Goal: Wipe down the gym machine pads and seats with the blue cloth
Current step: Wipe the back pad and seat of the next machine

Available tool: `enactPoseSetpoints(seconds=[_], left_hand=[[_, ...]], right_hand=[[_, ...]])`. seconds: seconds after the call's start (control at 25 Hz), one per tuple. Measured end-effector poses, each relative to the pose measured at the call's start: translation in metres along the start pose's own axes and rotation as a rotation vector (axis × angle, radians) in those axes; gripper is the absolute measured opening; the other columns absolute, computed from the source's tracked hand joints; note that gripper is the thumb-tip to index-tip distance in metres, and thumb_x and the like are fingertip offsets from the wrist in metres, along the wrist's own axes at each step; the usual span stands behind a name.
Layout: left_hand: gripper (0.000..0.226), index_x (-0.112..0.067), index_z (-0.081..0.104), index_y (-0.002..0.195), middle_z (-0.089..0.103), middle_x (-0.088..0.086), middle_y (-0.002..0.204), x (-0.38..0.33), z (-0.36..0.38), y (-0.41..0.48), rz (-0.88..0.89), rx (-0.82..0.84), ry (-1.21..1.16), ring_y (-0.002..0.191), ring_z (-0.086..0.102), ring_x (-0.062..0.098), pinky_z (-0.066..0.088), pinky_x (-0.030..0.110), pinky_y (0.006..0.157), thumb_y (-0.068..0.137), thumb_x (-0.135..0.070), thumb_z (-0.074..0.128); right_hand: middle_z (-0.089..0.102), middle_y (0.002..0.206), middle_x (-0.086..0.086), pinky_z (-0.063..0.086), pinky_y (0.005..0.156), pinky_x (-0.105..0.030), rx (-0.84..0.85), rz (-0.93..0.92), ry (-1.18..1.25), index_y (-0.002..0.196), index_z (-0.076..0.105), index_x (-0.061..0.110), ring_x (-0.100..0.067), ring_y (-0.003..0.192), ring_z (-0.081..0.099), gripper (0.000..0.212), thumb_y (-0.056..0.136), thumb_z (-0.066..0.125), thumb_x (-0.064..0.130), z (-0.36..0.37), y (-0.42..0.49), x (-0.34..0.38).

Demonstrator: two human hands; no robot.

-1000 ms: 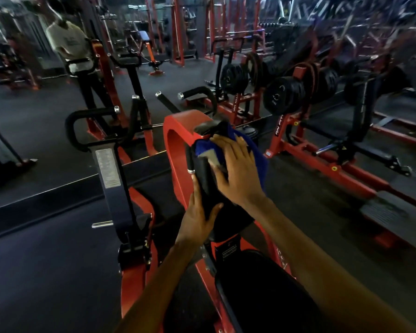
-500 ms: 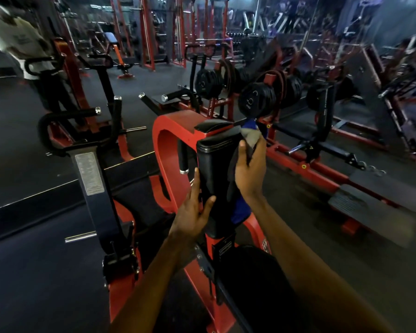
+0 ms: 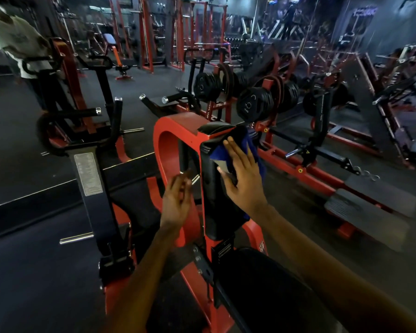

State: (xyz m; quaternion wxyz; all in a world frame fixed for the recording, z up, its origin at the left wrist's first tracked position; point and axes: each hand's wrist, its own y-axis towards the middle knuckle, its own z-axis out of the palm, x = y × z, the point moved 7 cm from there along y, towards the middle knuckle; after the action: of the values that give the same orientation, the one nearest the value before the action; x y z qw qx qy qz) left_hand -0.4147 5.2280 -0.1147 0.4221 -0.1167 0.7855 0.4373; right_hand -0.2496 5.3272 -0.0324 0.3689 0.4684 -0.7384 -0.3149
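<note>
An upright black chest pad (image 3: 213,188) stands on a red machine frame (image 3: 173,140) in the centre. The blue cloth (image 3: 222,151) is draped over the pad's upper face and right edge. My right hand (image 3: 241,176) lies flat on the cloth with straight fingers, pressing it against the pad. My left hand (image 3: 177,200) hovers just left of the pad, fingers loose and blurred, touching nothing. The black seat (image 3: 262,284) sits below the pad, between my forearms.
A black lever arm with a label plate (image 3: 88,174) rises at the left. Weight plates on a red rack (image 3: 255,104) stand behind the pad. A red footplate machine (image 3: 370,207) is on the right. A person in a pale shirt (image 3: 17,42) stands far left.
My left hand has let go of the pad's lower left edge and pulled away to the left. My right hand moved from the pad's right side back onto its face with the cloth.
</note>
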Motion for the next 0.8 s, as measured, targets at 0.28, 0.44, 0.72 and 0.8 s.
enactPoseSetpoints(seconds=[0.28, 0.44, 0.72, 0.8], left_hand=[[0.039, -0.023, 0.058, 0.143, 0.062, 0.000, 0.134, 0.005, 0.001, 0.097, -0.022, 0.186, -0.129, 0.120, 0.058, -0.001, 0.046, 0.020, 0.098, 0.105, -0.032, 0.051], [0.041, -0.028, 0.060, 0.140, 0.064, 0.002, 0.130, -0.005, 0.004, 0.104, 0.067, 0.212, -0.088, 0.123, 0.056, 0.009, 0.045, 0.031, 0.106, 0.103, -0.042, 0.049], [0.026, -0.043, 0.067, 0.122, 0.067, -0.005, 0.130, -0.021, 0.008, 0.084, -0.059, 0.245, -0.290, 0.128, 0.057, 0.012, 0.042, 0.035, 0.111, 0.106, -0.037, 0.047], [0.028, -0.038, 0.069, 0.119, 0.071, -0.007, 0.123, -0.024, 0.011, 0.076, -0.120, 0.231, -0.373, 0.124, 0.060, 0.011, 0.044, 0.032, 0.107, 0.107, -0.031, 0.045]], right_hand=[[0.054, 0.149, -0.001, 0.004, 0.126, -0.042, 0.144, -0.337, -0.269, 0.134, 0.064, 0.016, -0.030, 0.152, 0.016, 0.052, 0.084, 0.053, 0.025, 0.037, -0.025, 0.031], [0.055, 0.148, 0.002, 0.002, 0.127, -0.037, 0.298, -0.546, -0.403, 0.141, 0.053, 0.020, -0.026, 0.147, 0.029, 0.064, 0.078, 0.053, 0.030, 0.051, -0.074, 0.016], [0.047, 0.154, 0.000, 0.015, 0.125, -0.039, 0.095, -0.263, -0.147, 0.147, 0.052, 0.016, -0.031, 0.148, 0.034, 0.061, 0.089, 0.071, 0.022, 0.017, -0.016, 0.022], [0.052, 0.150, -0.002, 0.023, 0.123, -0.044, 0.042, -0.229, -0.069, 0.143, 0.057, 0.014, -0.031, 0.148, 0.035, 0.056, 0.089, 0.071, 0.019, 0.012, -0.001, 0.031]])
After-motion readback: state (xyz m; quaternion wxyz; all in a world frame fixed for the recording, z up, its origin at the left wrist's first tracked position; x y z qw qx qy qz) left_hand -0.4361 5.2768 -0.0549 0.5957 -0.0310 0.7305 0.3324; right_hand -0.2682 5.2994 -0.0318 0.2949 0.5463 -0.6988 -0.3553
